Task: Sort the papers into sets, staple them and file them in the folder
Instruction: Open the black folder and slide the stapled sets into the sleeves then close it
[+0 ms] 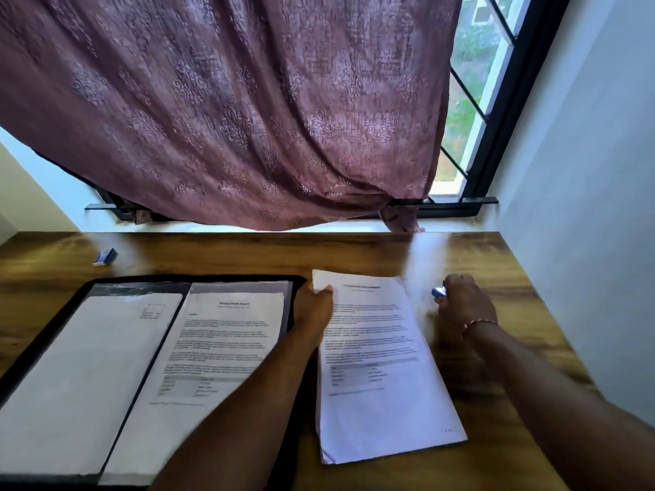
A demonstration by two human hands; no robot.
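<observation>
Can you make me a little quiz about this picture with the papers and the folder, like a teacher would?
1. What does the left hand pinch?
A) a cup
B) the top corner of the paper stack
C) a pencil
2. True or false: the black folder lies closed on the table.
3. Fill in the gap: the small object gripped by the right hand is coloured ____.

Key: 1 B; 2 false, it lies open with papers inside; 3 blue.
</observation>
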